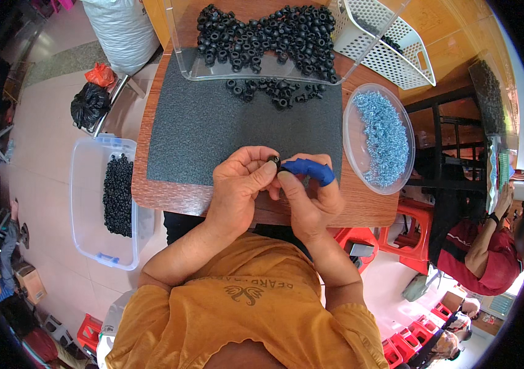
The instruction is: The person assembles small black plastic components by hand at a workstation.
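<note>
Over the front of the dark mat (200, 138), my two hands meet at the fingertips. My left hand (240, 181) is closed, pinching a small black ring-shaped part (275, 159) between thumb and fingers. Against it, my right hand (313, 200) is also closed in a pinch, its index finger wrapped in a blue covering (308, 168); whatever lies between its fingertips is mostly hidden. Beyond the hands, several loose black parts (281, 95) lie at the mat's far side, before a clear tray (203, 72) heaped with the same kind.
To the right, a clear round dish (355, 161) holds small light-blue pieces. Behind it is a white perforated basket (391, 52). On the left, a clear bin (93, 237) contains more black parts. Red stools (412, 237) stand by the table's right edge; another person (489, 264) sits further right.
</note>
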Available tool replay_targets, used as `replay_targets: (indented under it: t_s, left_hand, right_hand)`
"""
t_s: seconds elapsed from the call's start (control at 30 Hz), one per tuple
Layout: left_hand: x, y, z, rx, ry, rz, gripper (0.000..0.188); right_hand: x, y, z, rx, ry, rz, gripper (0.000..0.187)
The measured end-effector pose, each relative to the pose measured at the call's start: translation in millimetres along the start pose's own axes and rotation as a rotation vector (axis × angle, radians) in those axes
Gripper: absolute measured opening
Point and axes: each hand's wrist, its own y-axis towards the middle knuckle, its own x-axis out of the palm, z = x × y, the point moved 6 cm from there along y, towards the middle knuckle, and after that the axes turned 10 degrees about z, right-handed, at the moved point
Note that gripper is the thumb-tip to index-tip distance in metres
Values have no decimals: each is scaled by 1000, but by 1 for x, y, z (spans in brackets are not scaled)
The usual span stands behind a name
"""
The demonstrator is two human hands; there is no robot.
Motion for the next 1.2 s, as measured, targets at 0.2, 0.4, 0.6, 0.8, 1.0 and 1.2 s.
replay_targets:
  t_s: [0.2,0.4,0.6,0.8,1.0,1.2]
  left_hand:
    - [0,-1,3,104,42,39,20]
    - [1,-3,9,164,151,23,17]
    - [2,-3,7,181,160,0,17]
    - [3,2,3,51,73,-32,18]
    - [4,0,-2,21,74,-86,21]
    - [3,-2,1,124,172,-96,23]
  right_hand:
    - [6,0,-10,-212,-183,-19,21]
    - [2,10,-8,-24,-126,-116,21]
    - [6,16,-31,-347,-336,-221,20]
    - [-10,16,-3,211,153,-25,17]
    - [-5,17,7,469,345,-44,17]
    - [-5,18,12,446,311,-82,17]
